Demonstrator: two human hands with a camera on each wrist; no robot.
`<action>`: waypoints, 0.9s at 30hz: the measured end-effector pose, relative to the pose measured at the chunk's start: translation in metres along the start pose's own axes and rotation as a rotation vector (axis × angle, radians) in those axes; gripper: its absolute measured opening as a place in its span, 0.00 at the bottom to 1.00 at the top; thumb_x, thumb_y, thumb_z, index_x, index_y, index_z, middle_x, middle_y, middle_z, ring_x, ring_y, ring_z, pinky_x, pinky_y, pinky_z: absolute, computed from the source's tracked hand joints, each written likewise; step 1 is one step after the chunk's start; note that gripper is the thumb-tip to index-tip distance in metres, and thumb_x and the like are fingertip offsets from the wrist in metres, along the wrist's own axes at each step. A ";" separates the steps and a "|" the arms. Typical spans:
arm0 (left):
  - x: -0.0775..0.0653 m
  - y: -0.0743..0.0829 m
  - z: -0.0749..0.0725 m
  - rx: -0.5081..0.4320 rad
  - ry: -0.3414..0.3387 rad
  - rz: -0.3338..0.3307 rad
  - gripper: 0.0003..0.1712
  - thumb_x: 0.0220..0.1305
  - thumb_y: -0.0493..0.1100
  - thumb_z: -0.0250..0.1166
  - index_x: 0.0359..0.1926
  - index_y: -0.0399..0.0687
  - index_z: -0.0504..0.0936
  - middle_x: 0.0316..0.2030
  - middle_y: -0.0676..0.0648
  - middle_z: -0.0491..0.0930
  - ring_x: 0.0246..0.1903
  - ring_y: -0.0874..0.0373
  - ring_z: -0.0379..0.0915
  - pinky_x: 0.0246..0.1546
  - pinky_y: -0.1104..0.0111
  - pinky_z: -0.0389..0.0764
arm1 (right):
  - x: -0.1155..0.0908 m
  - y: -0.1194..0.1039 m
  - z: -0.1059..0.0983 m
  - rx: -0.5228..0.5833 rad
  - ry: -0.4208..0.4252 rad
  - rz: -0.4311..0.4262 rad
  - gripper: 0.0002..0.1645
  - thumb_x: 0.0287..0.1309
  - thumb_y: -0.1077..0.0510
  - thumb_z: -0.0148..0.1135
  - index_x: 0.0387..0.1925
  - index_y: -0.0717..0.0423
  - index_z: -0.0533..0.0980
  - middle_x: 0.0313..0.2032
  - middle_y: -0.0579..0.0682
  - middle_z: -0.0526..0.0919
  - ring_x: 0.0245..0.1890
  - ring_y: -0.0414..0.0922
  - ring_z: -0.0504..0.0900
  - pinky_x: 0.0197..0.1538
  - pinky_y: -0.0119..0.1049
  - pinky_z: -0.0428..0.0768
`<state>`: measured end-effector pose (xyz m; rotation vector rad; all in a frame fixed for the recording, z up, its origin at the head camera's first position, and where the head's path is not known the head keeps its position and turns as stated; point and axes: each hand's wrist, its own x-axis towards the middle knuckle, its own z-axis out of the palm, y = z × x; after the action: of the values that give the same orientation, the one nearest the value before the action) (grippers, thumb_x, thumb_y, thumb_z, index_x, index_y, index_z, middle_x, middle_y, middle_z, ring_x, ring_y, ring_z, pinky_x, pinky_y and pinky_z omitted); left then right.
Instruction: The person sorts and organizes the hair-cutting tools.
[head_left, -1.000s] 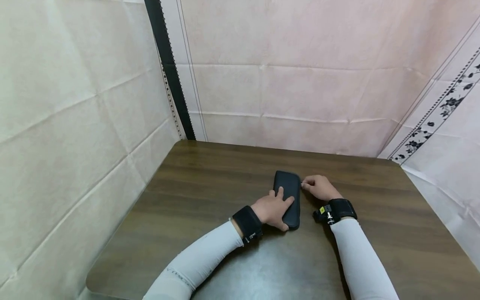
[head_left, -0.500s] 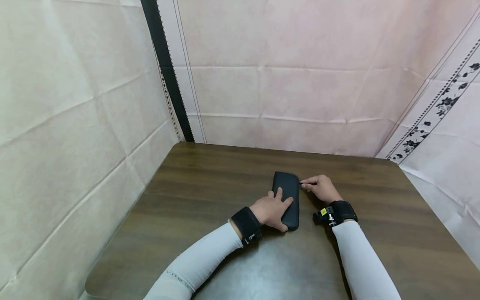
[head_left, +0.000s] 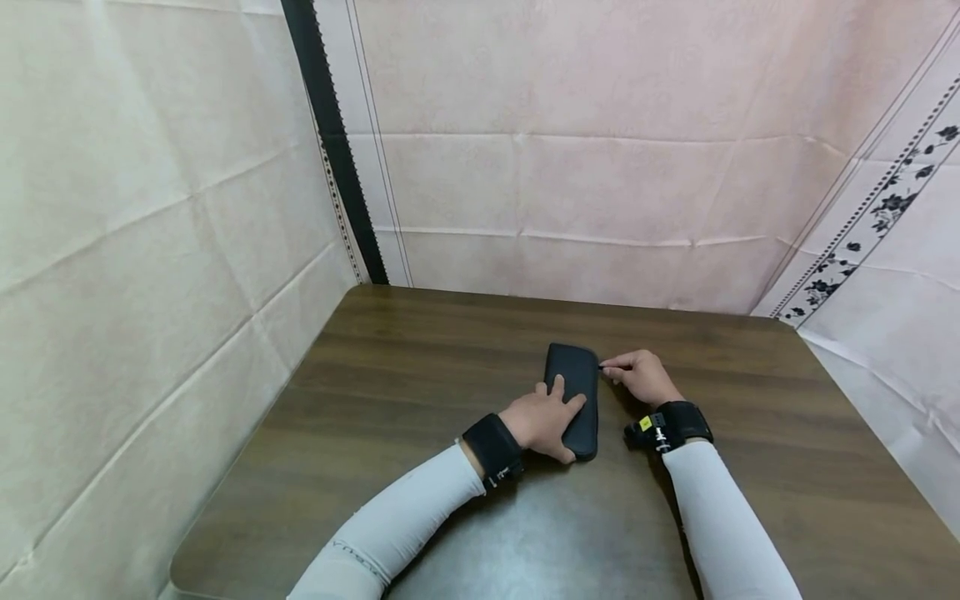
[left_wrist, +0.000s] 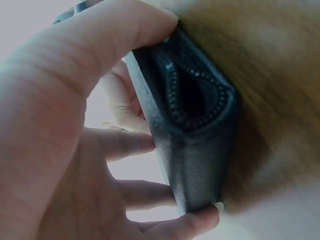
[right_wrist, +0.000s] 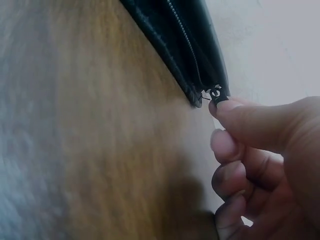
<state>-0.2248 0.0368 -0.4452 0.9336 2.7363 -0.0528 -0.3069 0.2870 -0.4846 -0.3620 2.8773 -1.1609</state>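
A long black zip-around wallet lies on the wooden table. My left hand holds it, fingers spread over its top and thumb at the near end. In the left wrist view, a curved row of zipper teeth frames a dark gap at the wallet's end, between my thumb and fingers. My right hand is at the wallet's far right side. Between thumb and forefinger it pinches the black zipper pull, close to the corner; the other fingers are curled below.
The brown table has rounded corners. Pale creased cloth hangs behind it and on both sides. Black wrist straps with small cameras sit over white sleeves.
My right hand's fingers straighten slightly at the wallet's side, and the small dark pull shows at their tips. My left hand stays on the wallet. The head view shifts slightly.
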 end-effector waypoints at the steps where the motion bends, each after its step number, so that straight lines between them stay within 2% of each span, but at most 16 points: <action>1: 0.000 0.000 0.000 0.000 0.000 0.000 0.57 0.59 0.71 0.70 0.83 0.66 0.53 0.82 0.38 0.49 0.71 0.43 0.63 0.47 0.61 0.83 | 0.000 0.000 0.000 -0.001 -0.004 -0.006 0.13 0.72 0.59 0.63 0.51 0.59 0.87 0.42 0.57 0.91 0.35 0.44 0.82 0.40 0.38 0.80; 12: 0.001 -0.001 0.001 -0.004 0.010 0.005 0.57 0.59 0.71 0.70 0.83 0.66 0.54 0.82 0.38 0.49 0.70 0.42 0.63 0.46 0.61 0.84 | 0.000 -0.001 0.000 0.001 0.004 -0.004 0.12 0.71 0.60 0.64 0.49 0.61 0.88 0.41 0.58 0.91 0.34 0.44 0.83 0.40 0.37 0.80; 19: 0.001 0.000 0.002 0.001 -0.006 0.011 0.56 0.60 0.71 0.69 0.83 0.66 0.53 0.82 0.39 0.49 0.72 0.42 0.62 0.50 0.60 0.83 | -0.004 0.001 0.002 -0.027 0.012 -0.016 0.13 0.72 0.60 0.63 0.50 0.60 0.88 0.36 0.55 0.91 0.32 0.42 0.83 0.40 0.35 0.81; 27: 0.001 -0.002 0.001 -0.009 -0.010 0.001 0.56 0.60 0.71 0.69 0.83 0.67 0.53 0.83 0.40 0.48 0.72 0.42 0.62 0.50 0.60 0.83 | -0.004 -0.001 0.003 -0.028 0.035 -0.025 0.12 0.71 0.60 0.64 0.49 0.61 0.88 0.34 0.54 0.91 0.31 0.43 0.83 0.38 0.37 0.81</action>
<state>-0.2271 0.0356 -0.4465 0.9305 2.7247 -0.0442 -0.3026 0.2850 -0.4865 -0.3830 2.9298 -1.1425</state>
